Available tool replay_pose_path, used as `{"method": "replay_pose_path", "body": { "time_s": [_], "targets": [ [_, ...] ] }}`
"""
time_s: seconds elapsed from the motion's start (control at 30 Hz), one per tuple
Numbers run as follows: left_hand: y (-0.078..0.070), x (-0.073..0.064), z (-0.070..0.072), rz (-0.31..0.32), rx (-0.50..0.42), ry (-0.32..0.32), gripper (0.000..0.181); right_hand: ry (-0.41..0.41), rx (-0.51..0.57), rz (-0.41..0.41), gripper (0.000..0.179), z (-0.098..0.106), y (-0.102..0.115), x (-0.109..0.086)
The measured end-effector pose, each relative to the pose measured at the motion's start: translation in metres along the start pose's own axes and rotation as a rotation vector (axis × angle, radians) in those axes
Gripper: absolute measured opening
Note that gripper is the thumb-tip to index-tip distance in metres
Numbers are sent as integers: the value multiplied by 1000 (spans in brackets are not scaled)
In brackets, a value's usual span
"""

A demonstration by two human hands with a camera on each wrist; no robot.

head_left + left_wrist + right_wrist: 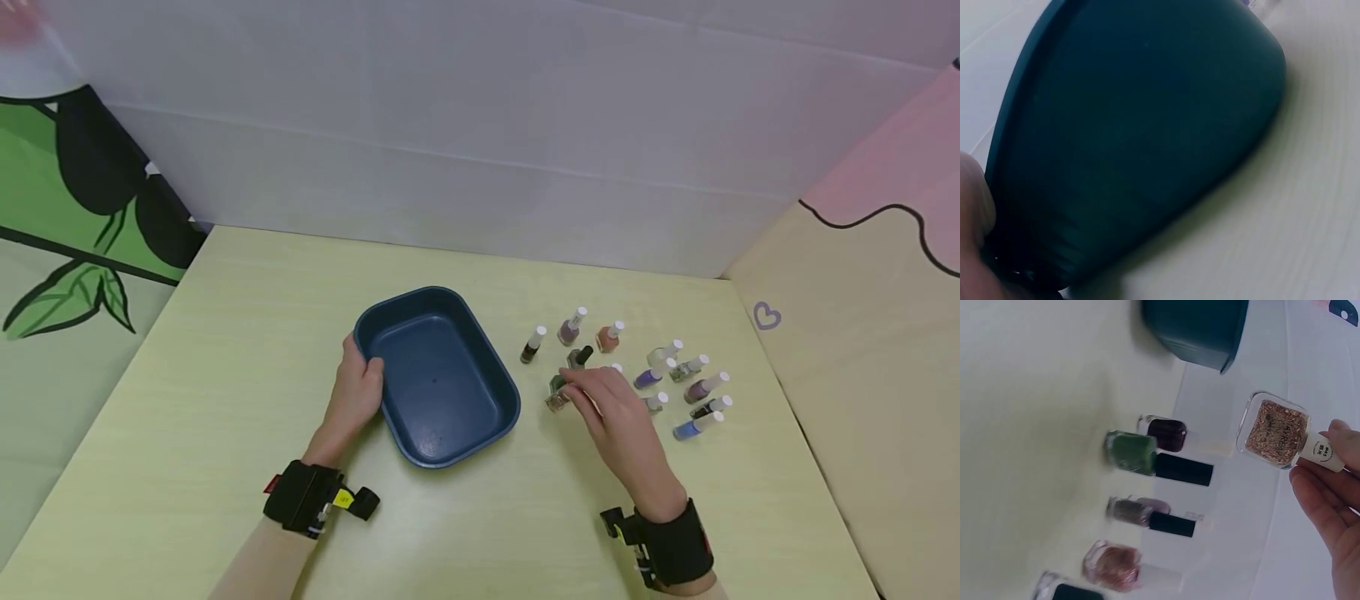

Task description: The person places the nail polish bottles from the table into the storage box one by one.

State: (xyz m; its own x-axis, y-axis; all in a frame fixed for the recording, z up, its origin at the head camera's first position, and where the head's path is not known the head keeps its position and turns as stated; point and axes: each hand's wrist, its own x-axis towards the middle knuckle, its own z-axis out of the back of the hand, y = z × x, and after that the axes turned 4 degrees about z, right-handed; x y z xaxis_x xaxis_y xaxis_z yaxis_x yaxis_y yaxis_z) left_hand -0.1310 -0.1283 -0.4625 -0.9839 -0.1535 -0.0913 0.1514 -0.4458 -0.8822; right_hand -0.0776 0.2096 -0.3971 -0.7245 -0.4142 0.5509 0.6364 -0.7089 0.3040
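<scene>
My left hand (352,393) grips the left wall of a dark blue rectangular basin (437,375), thumb over its rim; in the left wrist view the basin's side (1141,125) fills most of the picture. With my right hand (618,425) I pinch the white cap of a copper-glitter nail polish bottle (1277,433), held above the table. Near that hand stand a green nail polish with a black cap (1132,452), a dark one (1166,434) behind it, and a grey one with a black cap (1130,511).
More nail polish bottles stand right of my right hand, among them a blue one (686,430) and a purple one (647,379). A brownish-mauve one (568,332) and an orange one (607,340) stand farther back. A pale wall (465,200) closes off the table's far edge.
</scene>
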Motion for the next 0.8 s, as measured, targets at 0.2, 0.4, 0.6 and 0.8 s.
{"method": "replay_pose_path", "body": {
  "time_s": [0.2,0.4,0.6,0.8],
  "targets": [
    [-1,0,0,8,10,13,64,-3,18,46,29,1,7,22],
    [-1,1,-1,9,6,10,64,-28,83,81,30,-4,10,44],
    [-1,0,-1,10,3,7,64,-33,104,136,29,-13,15,69],
    [0,0,-2,3,2,7,63,23,118,182,29,-21,24,96]
  ]
}}
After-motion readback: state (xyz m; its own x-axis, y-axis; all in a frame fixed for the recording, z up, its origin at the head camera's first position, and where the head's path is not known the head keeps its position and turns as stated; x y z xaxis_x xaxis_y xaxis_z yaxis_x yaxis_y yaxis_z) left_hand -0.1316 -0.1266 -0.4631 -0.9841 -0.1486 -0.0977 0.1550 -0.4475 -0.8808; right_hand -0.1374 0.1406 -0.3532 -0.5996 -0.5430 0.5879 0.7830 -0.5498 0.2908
